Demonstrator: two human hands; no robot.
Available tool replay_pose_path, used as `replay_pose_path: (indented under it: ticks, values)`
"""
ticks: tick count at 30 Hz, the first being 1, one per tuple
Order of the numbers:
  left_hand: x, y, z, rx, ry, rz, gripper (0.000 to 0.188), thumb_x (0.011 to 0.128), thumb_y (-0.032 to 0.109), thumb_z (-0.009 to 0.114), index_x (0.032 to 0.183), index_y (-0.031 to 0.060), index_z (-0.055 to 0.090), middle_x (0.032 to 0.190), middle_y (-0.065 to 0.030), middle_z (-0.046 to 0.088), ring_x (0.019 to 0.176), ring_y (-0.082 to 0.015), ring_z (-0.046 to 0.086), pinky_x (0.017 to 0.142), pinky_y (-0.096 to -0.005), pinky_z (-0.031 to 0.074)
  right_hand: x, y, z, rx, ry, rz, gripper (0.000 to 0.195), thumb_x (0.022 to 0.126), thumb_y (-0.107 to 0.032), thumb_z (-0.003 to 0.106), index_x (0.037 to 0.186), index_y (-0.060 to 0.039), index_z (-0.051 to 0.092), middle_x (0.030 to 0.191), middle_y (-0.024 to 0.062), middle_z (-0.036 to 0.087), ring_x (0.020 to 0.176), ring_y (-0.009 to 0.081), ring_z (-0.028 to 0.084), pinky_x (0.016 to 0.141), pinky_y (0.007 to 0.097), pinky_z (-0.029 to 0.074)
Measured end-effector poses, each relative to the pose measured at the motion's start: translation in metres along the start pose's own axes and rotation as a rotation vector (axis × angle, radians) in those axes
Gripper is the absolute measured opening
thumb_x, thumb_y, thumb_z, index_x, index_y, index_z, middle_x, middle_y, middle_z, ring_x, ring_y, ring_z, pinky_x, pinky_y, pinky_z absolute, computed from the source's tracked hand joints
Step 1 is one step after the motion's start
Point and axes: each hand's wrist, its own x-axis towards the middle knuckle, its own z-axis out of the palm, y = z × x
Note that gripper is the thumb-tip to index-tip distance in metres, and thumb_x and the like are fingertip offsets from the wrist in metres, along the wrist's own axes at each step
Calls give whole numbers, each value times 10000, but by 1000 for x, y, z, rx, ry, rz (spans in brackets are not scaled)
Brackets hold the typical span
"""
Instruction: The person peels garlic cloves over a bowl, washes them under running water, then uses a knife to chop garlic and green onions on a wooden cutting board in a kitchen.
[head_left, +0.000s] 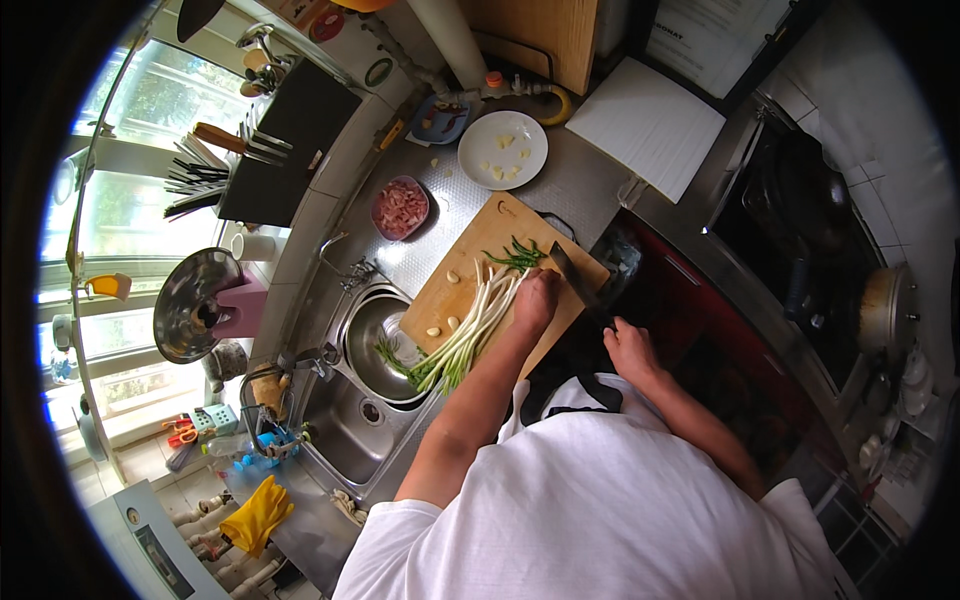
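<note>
A bunch of scallions (465, 330) lies across a wooden cutting board (502, 214), white ends away from me, green tops hanging over the sink side. My left hand (537, 301) is curled on the bunch near its white ends; my fingertips are partly hidden. In my right hand (631, 349) is the handle of a dark-bladed kitchen knife (576, 279). Its blade reaches over the board's right part, just right of my left hand. Beyond that hand sits a small pile of green chili peppers (519, 256). Several peeled garlic cloves (453, 277) are scattered left of the scallions.
A bowl of cut raw meat (400, 208) and a white plate with garlic pieces (484, 139) stand behind the board. To the left is a double sink (349, 446) holding a metal basin (367, 330). A stove with a black wok (802, 184) is at the right.
</note>
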Motion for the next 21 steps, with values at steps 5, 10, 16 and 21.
replay_pose_path:
  ticks: [5,10,16,21]
  values:
    - [1,3,-2,21,-18,-2,138,908,133,668,986,32,722,968,-244,691,884,-446,686,787,-505,549,1,-2,-3,-31,-27,5,252,992,-225,602,1005,25,636,841,282,692,843,499,672,717,569,537]
    - [2,4,-4,9,-32,8,144,900,122,661,995,27,712,973,-252,686,879,-453,684,778,-517,549,-1,-6,-2,-81,-22,2,253,999,-218,588,1046,23,649,847,288,697,843,491,683,732,579,547]
    - [3,3,-4,41,-52,21,129,912,115,632,989,27,685,956,-255,675,863,-464,674,755,-532,541,0,-11,-2,-172,-62,21,275,1009,-224,573,1117,11,668,847,281,706,813,475,699,717,571,567]
    - [3,6,-5,49,-45,32,127,924,124,615,981,32,679,946,-254,667,854,-468,670,746,-539,537,8,-7,8,-242,-98,33,286,1019,-224,560,1176,-15,676,850,270,716,804,469,707,718,564,577]
